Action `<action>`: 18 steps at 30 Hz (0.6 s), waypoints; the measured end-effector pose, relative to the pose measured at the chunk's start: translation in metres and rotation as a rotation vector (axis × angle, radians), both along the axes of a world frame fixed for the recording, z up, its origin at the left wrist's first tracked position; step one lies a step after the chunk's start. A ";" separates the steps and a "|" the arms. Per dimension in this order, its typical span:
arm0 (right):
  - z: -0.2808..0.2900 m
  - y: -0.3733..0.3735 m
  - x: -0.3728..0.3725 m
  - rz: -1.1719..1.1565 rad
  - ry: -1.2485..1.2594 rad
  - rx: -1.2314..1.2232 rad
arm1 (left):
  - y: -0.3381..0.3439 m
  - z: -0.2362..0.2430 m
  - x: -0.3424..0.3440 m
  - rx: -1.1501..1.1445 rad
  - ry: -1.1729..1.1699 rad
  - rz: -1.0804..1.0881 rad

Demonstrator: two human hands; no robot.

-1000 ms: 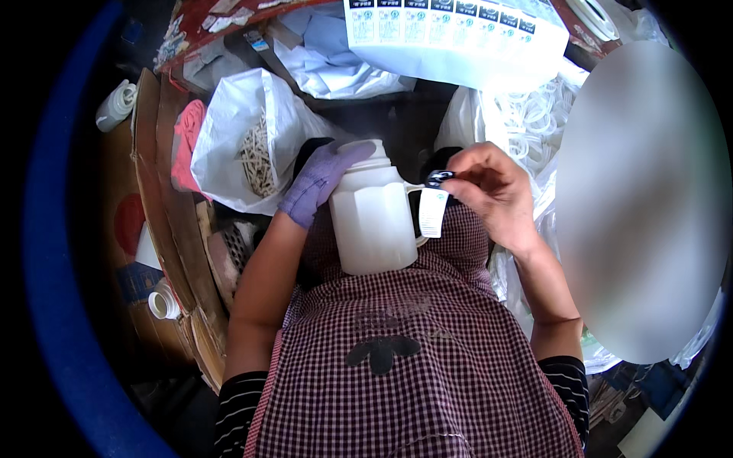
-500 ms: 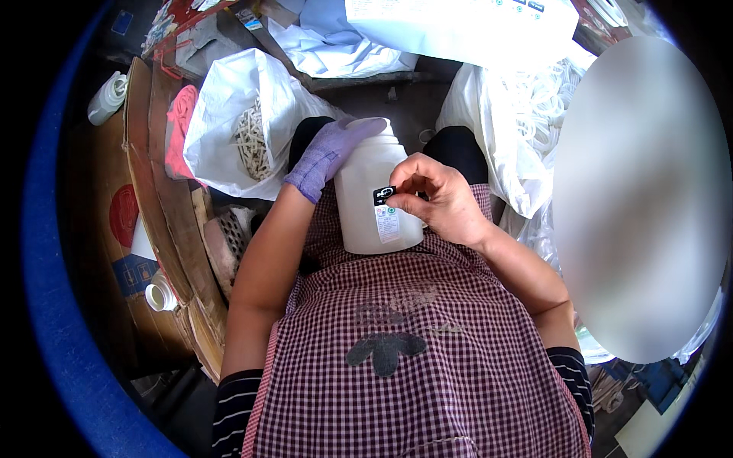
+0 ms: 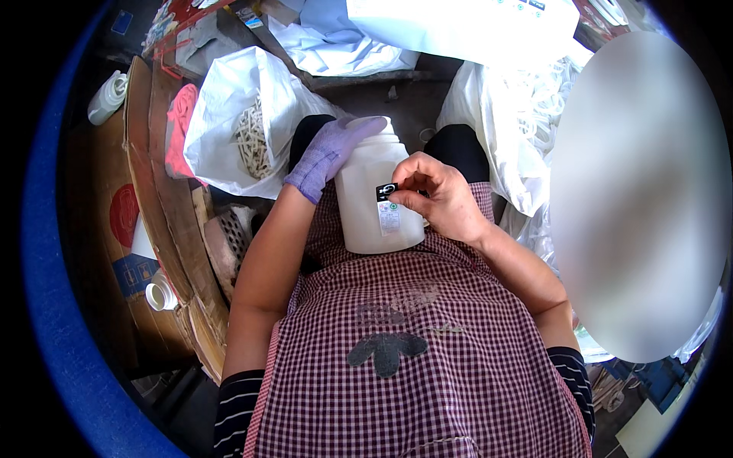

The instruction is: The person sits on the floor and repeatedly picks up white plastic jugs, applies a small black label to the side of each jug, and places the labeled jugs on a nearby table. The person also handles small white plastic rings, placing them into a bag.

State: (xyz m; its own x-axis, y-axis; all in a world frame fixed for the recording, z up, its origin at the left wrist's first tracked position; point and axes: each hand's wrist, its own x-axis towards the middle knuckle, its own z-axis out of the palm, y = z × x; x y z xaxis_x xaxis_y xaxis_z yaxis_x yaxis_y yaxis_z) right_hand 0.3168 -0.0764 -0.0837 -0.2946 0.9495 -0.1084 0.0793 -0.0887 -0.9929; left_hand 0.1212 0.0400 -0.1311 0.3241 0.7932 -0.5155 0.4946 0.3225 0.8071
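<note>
A translucent white plastic jug (image 3: 365, 221) rests upright on my lap, on a pink-and-black checked apron (image 3: 397, 305). My left hand (image 3: 328, 153), in a lavender glove, is closed on the jug's upper left side, thumb reaching across the neck. With bare fingers, my right hand (image 3: 431, 195) pinches the black top end of a small label (image 3: 389, 216) against the front face of the jug. The label's white lower part lies along that face; whether it is fully stuck I cannot tell. The jug's handle is mostly hidden behind my right hand.
A white sack (image 3: 214, 137) of small pale pieces stands at left beside pink cloth (image 3: 179, 126) and cardboard (image 3: 145, 206). Another sack (image 3: 508, 137) holds white loops at right. A printed sheet (image 3: 458, 27) lies at the back; loose containers (image 3: 159, 294) sit at left. A blurred oval hides the right side.
The jug has turned, its handle swinging out of sight. My right hand has brought the label from beside the handle down and leftward onto the front face; the last half second shows only slight shifting.
</note>
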 end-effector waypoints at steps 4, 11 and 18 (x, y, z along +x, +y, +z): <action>-0.004 0.000 -0.002 0.013 0.020 0.035 | 0.003 -0.007 0.000 -0.071 0.031 0.023; -0.005 -0.001 -0.002 -0.021 -0.028 0.013 | 0.001 0.000 0.001 -0.047 0.011 0.013; -0.009 -0.001 -0.003 -0.018 -0.037 0.049 | -0.001 0.007 0.002 -0.018 0.017 -0.009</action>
